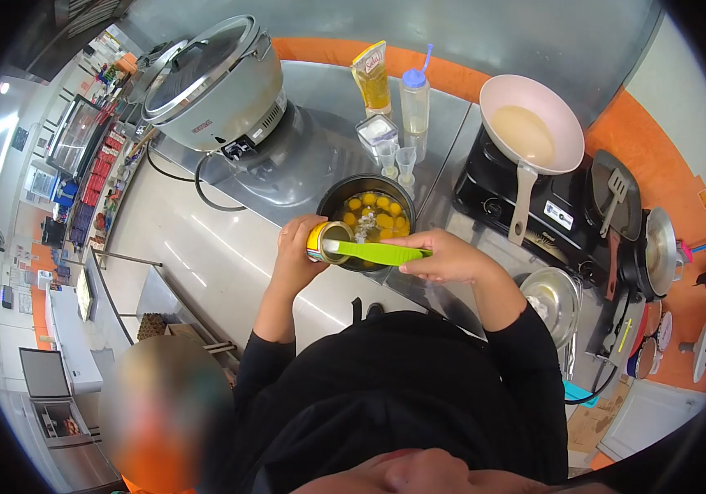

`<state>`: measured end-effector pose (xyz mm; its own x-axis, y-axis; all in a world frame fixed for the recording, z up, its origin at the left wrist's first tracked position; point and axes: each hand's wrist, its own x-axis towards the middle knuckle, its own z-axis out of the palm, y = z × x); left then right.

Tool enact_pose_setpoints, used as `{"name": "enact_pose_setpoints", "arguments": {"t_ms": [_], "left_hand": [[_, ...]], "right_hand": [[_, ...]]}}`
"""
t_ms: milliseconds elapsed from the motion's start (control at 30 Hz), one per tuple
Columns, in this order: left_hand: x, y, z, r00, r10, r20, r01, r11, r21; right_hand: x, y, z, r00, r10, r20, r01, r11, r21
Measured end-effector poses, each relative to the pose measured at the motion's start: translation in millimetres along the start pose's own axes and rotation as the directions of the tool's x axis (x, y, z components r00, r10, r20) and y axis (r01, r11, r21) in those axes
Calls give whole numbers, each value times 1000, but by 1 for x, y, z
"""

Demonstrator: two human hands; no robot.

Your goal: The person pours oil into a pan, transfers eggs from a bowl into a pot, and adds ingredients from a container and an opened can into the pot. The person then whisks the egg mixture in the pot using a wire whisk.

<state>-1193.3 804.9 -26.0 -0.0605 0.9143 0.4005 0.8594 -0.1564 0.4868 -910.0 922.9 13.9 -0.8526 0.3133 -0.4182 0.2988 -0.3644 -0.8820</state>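
The pot (pixel 368 183) holds egg yolks (pixel 383 212) and whitish lumps (pixel 365 226). Near its eight o'clock edge, the left hand (pixel 294 249) clasps a tilted can (pixel 315 242); the right hand (pixel 454 258) grips a green tool (pixel 379 252) pointing lengthwise to nine o'clock, tip in the can's mouth.

Had pot (pixel 325 200) at near edge of counter (pixel 449 117), rice cooker (pixel 238 95) left, stove (pixel 493 177) right.
Found eggs (pixel 383 220) in pot; cups (pixel 405 162), tub (pixel 376 129), pouch (pixel 372 76), bottle (pixel 415 104) behind it; frying pan (pixel 560 107) on stove, spatula (pixel 617 188) in grill pan (pixel 628 216) farther right, bowl (pixel 568 306) before stove.
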Motion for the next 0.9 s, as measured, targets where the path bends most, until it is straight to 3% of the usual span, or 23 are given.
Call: {"name": "enact_pose_setpoints", "arguments": {"t_ms": [133, 200, 233, 267, 300, 333, 367, 433, 467, 600, 667, 700, 767, 900], "left_hand": [[-13, -16, 2, 992, -129, -12, 130, 985, 116], [-23, -29, 2, 984, -171, -47, 175, 977, 125], [-27, -34, 1, 976, -206, -70, 214, 968, 134], [-31, -37, 0, 973, -210, -100, 223, 964, 147], [-34, -37, -3, 970, -208, -122, 225, 964, 144], [-36, -37, -5, 969, -222, -108, 237, 959, 153], [-37, -36, -8, 967, -236, -90, 248, 955, 161], [-38, -35, -12, 966, -240, -94, 253, 955, 153], [-39, -35, -13, 966, -239, -100, 252, 956, 151], [-44, -37, -18, 960, -251, -124, 266, 956, 126], [-47, -39, -18, 958, -259, -126, 273, 956, 111], [-48, -39, -19, 956, -265, -124, 277, 956, 98], [-51, -41, -19, 956, -267, -121, 280, 955, 99], [-51, -41, -17, 958, -253, -133, 269, 955, 123]], "right_hand": [[-7, 1, -12, 999, 6, -45, -7, 1000, -12], [1, 12, -18, 969, -102, -225, 71, 988, -140], [12, 25, -21, 969, -109, -220, 75, 985, -158], [26, 45, -24, 818, -460, -346, 216, 803, -556], [36, 60, -25, 566, -775, -282, 199, 461, -865], [39, 64, -19, 647, -681, -343, -97, 373, -923], [41, 67, -17, 643, -691, -330, -96, 355, -930], [41, 66, -9, 816, -460, -350, -296, 189, -936], [46, 77, -14, 786, -523, -330, -297, 149, -943], [35, 73, -16, 817, -496, -294, -251, 154, -956], [29, 74, -14, 731, -615, -296, -267, 141, -953], [25, 77, -16, 732, -615, -294, -266, 139, -954], [20, 84, -19, 802, -540, -255, -328, -41, -944], [16, 82, -16, 781, -578, -236, -309, -30, -951]]}}
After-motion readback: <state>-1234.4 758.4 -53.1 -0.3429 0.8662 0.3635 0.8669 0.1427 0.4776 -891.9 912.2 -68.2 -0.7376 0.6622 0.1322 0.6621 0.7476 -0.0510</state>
